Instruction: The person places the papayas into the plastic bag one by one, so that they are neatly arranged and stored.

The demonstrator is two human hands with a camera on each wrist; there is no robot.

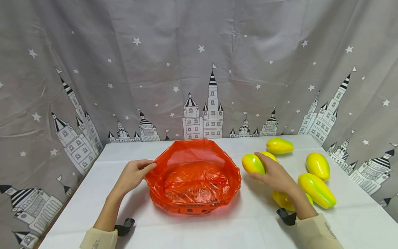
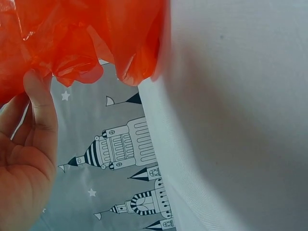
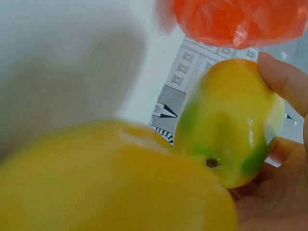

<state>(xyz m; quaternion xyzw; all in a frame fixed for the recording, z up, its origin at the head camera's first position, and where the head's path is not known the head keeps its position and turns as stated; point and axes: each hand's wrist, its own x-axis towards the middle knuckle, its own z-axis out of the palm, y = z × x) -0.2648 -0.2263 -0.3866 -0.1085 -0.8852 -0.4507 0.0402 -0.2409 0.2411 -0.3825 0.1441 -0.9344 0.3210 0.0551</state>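
Note:
A red plastic bag [image 1: 199,180] stands on the table with its mouth spread wide and its upper edge folded outward. My left hand [image 1: 133,174] pinches the bag's left rim between thumb and fingers; the left wrist view shows the thumb against the red plastic [image 2: 72,53]. Just right of the bag, my right hand [image 1: 272,174] grips a yellow-green papaya [image 1: 253,164]. In the right wrist view this papaya [image 3: 231,125] shows a small brown stem spot at its end. Another papaya [image 1: 269,156] lies partly hidden behind that hand, and one more [image 1: 283,200] lies beneath the right forearm.
Farther right lie more papayas, one at the back [image 1: 280,146], one at the right [image 1: 318,166] and one nearer [image 1: 317,191]. A white cloth covers the table [image 1: 217,228]. Behind it hangs a grey curtain [image 1: 199,76] printed with castles and stars.

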